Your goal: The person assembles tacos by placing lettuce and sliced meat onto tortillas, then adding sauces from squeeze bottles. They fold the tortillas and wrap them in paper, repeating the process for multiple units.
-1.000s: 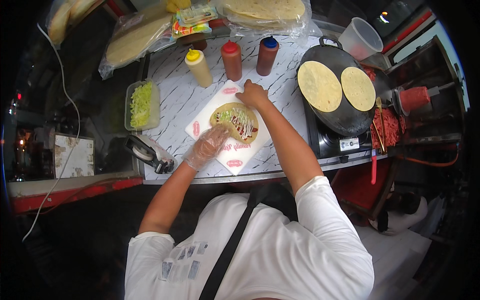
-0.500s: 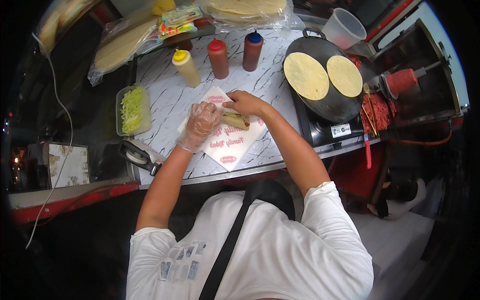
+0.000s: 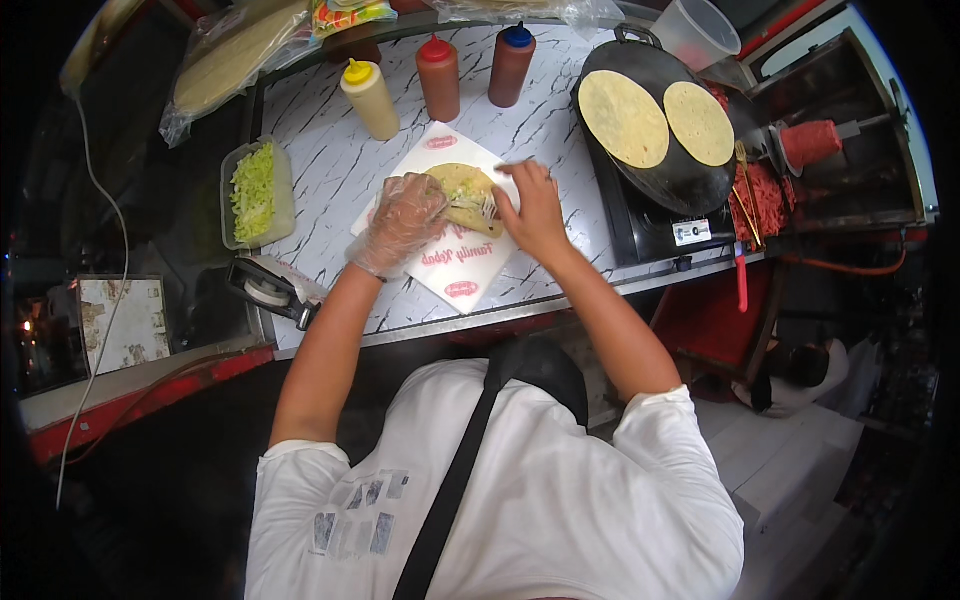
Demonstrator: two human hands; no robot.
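Note:
A folded flatbread (image 3: pixel 468 225) lies on white printed wrapping paper (image 3: pixel 463 268), with pale green and white filling showing. My left hand (image 3: pixel 405 218), in a clear plastic glove, curls its fingers over the bread's left side. On the other side is my bare right hand (image 3: pixel 538 208), its thumb apart from its fingers. The right fingertips are at the upper right of the paper and the thumb is close to the bread's right end. Whether the thumb touches the bread I cannot tell.
Three squeeze bottles, yellow-capped (image 3: pixel 370 100), red-capped (image 3: pixel 438 80) and blue-capped (image 3: pixel 512 65), stand behind the paper. Shredded lettuce fills a tub (image 3: pixel 285 200) at left, above a tape dispenser (image 3: pixel 275 290). Right, a griddle (image 3: pixel 655 190) carries two flatbreads, beside red meat (image 3: pixel 768 195) and a red-handled knife (image 3: pixel 742 280).
My right hand has moved from the paper's top edge to the bread's right side, fingers spreading. The bread shows more open, filling visible. The whole view has shifted, so the table sits higher.

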